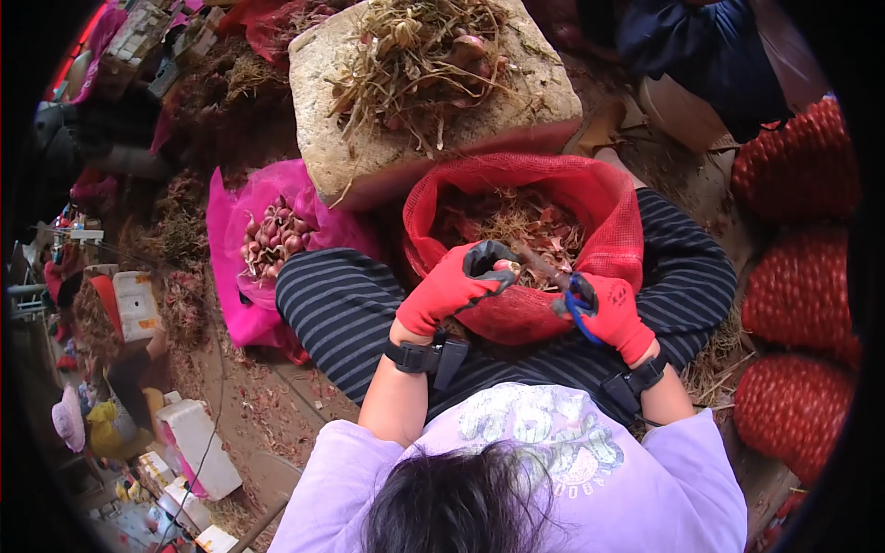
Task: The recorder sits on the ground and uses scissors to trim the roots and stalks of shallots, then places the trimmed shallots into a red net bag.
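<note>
My left hand (450, 288), in a red glove with dark fingertips, is closed on a small shallot (507, 266) in front of me. My right hand (616, 318), gloved the same way, grips scissors (578, 300) by their blue handles. The brownish blades point left toward the shallot; whether they touch it I cannot tell. Both hands are over the near rim of a red mesh bag (616, 189) between my legs. Dry roots, stems and papery skins (521, 217) lie inside it.
Beyond the bag, a pale foam block (318, 120) carries a heap of dried shallot stalks (415, 69). Left of my knee, a pink mesh bag (226, 217) holds trimmed shallots (275, 235). Several full red mesh sacks (797, 295) stand at right. Another person (691, 46) sits at upper right.
</note>
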A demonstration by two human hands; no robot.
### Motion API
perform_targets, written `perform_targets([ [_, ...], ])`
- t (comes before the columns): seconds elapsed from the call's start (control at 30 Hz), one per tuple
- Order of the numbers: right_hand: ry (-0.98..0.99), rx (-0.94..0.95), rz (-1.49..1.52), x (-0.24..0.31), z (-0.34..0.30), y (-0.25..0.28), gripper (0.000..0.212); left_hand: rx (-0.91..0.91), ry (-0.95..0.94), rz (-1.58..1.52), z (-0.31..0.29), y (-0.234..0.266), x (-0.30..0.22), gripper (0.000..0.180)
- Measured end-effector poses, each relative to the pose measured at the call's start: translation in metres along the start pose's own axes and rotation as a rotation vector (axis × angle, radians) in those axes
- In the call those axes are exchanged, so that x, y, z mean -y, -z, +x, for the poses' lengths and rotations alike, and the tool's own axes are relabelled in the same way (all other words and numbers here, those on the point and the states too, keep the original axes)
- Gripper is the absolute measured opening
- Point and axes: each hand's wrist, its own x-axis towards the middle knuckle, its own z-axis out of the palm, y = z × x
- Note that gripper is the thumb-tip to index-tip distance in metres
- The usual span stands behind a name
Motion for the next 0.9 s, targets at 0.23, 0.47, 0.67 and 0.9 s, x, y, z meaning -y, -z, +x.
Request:
perform_targets([
  [0.23,-0.230,-0.082,-0.003,-0.017,-0.001,0.007,0.031,-0.681,-0.306,0.281,-0.046,0.093,-0.039,0.020],
  [0.47,-0.243,-0.187,0.072,-0.031,0.002,0.003,0.038,-1.263,-0.111,0.798,-0.105,0.242,-0.017,0.043],
  [0.67,-0.339,-0.299,0.344,-0.038,0.011,0.005,0.034,-0.733,-0.557,0.727,-0.020,0.113,-0.143,0.024],
  [0.9,-0.225,-0.408,0.226,-0.033,0.015,-0.006,0.024,-1.064,-0.727,1.626,0.087,0.087,-0.172,0.056],
])
